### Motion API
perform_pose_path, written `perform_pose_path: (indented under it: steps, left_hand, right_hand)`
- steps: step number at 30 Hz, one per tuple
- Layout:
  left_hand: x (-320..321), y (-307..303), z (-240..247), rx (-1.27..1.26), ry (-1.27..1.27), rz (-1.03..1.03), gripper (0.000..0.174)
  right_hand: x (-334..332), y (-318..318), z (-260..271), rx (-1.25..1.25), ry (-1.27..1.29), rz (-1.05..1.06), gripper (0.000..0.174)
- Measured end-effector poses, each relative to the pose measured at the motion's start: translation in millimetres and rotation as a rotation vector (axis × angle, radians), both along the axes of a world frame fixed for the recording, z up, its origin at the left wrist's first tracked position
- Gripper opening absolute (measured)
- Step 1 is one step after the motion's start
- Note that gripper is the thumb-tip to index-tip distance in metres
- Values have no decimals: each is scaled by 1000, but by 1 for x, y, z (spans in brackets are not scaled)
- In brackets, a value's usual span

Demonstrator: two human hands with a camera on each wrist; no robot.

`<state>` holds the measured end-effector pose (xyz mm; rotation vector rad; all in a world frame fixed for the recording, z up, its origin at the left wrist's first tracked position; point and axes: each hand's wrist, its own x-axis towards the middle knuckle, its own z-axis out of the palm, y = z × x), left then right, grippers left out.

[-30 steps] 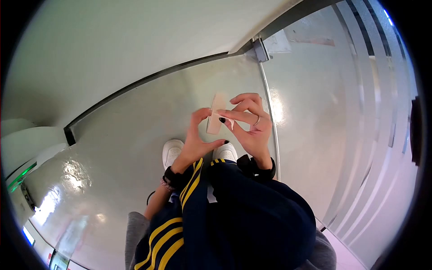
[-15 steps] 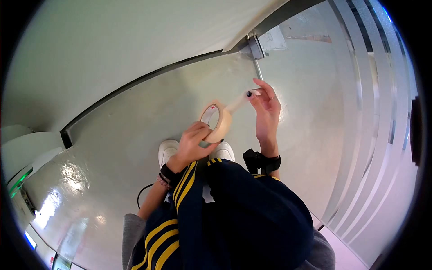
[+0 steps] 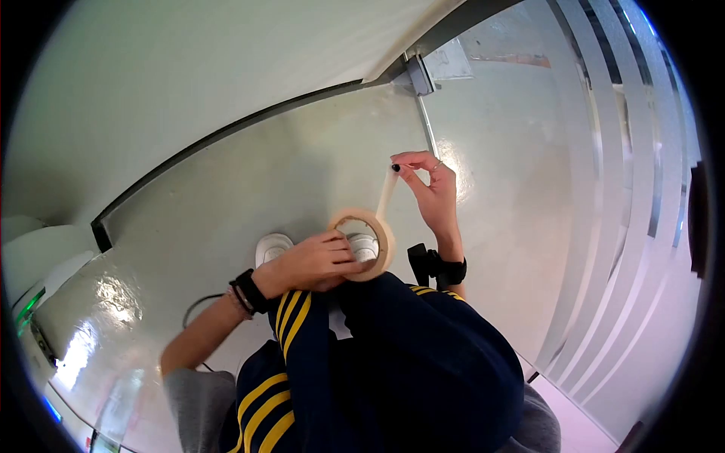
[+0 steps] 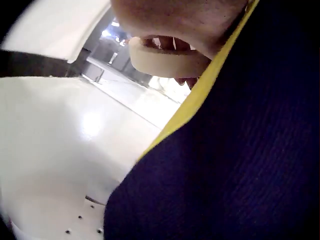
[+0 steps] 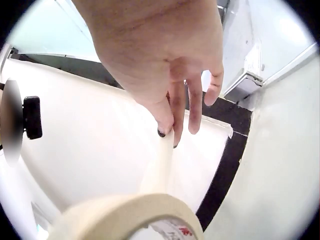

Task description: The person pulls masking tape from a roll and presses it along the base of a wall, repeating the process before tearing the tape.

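My left hand [image 3: 321, 257] grips a cream roll of masking tape [image 3: 386, 245] at its lower left side, over my knees. In the left wrist view the tape roll [image 4: 165, 62] shows edge-on under the hand. A pulled-out tape strip [image 3: 387, 195] runs from the roll up to my right hand [image 3: 434, 189], which pinches its end between thumb and forefinger. In the right wrist view the strip [image 5: 159, 162] stretches straight between the pinching fingers and the roll, and printing shows inside the roll's core. The other fingers of the right hand [image 5: 160, 65] hang apart from the tape.
White shoes [image 3: 273, 249] stand on a shiny grey floor [image 3: 226, 189] below the hands. A white wall panel [image 3: 211, 68] with a dark base edge rises ahead. At the right is a striped glass partition [image 3: 604, 226], with a metal door fitting [image 3: 421, 75] near the corner.
The left hand was open-fingered beside the roll, then took hold of it and brought it lower, toward the knees. The right hand drew the strip out, moving away, then shifted slightly left.
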<state>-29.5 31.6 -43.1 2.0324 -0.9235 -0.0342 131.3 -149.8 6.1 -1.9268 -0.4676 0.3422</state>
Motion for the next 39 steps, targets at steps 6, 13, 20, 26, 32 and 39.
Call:
perform_pose_path:
  steps: [6, 13, 20, 26, 32, 39]
  left_hand:
    - [20, 19, 19, 241, -278, -91, 39]
    - [34, 7, 60, 348, -454, -231, 48]
    - [28, 1, 64, 214, -203, -108, 31]
    - [12, 7, 100, 83, 284, 286, 37]
    - [-13, 14, 73, 15, 509, 525, 40]
    - [-16, 19, 37, 113, 650, 875, 42]
  right_hand:
    - [-2, -3, 8, 154, 142, -24, 9]
    - [-1, -4, 10, 164, 88, 38, 10]
    - [-2, 1, 3, 252, 127, -167, 10]
    - [-7, 7, 47, 198, -157, -234, 10]
    - [-4, -12, 91, 194, -514, -339, 11]
    - [-22, -19, 128, 181, -676, -96, 10]
